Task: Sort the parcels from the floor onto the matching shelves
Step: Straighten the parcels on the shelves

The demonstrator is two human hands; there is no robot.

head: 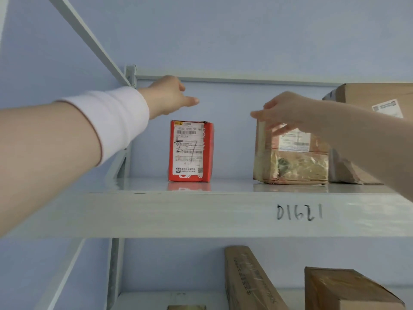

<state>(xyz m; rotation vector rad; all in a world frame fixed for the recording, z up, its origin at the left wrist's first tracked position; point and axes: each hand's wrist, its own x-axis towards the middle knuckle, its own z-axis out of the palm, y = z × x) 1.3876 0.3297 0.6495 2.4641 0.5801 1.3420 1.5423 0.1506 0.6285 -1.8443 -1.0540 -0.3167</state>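
A red parcel [191, 151] with a white label and a handwritten "21" stands upright on the grey metal shelf [201, 213] marked "D1621". My left hand [167, 96] hovers above and to the left of it, holding nothing, with one digit pointing right. A brown parcel [290, 159] wrapped in shiny tape stands to the right on the same shelf. My right hand [281, 115] lies over its top left corner, with the fingers down the front face and the thumb sticking out to the left.
Larger cardboard boxes [377, 95] fill the shelf's right end behind the taped parcel. On the shelf below stand a tall narrow carton [248, 280] and a brown box [348, 289]. A shelf upright [130, 77] and a diagonal brace sit at the left; a pale wall is behind.
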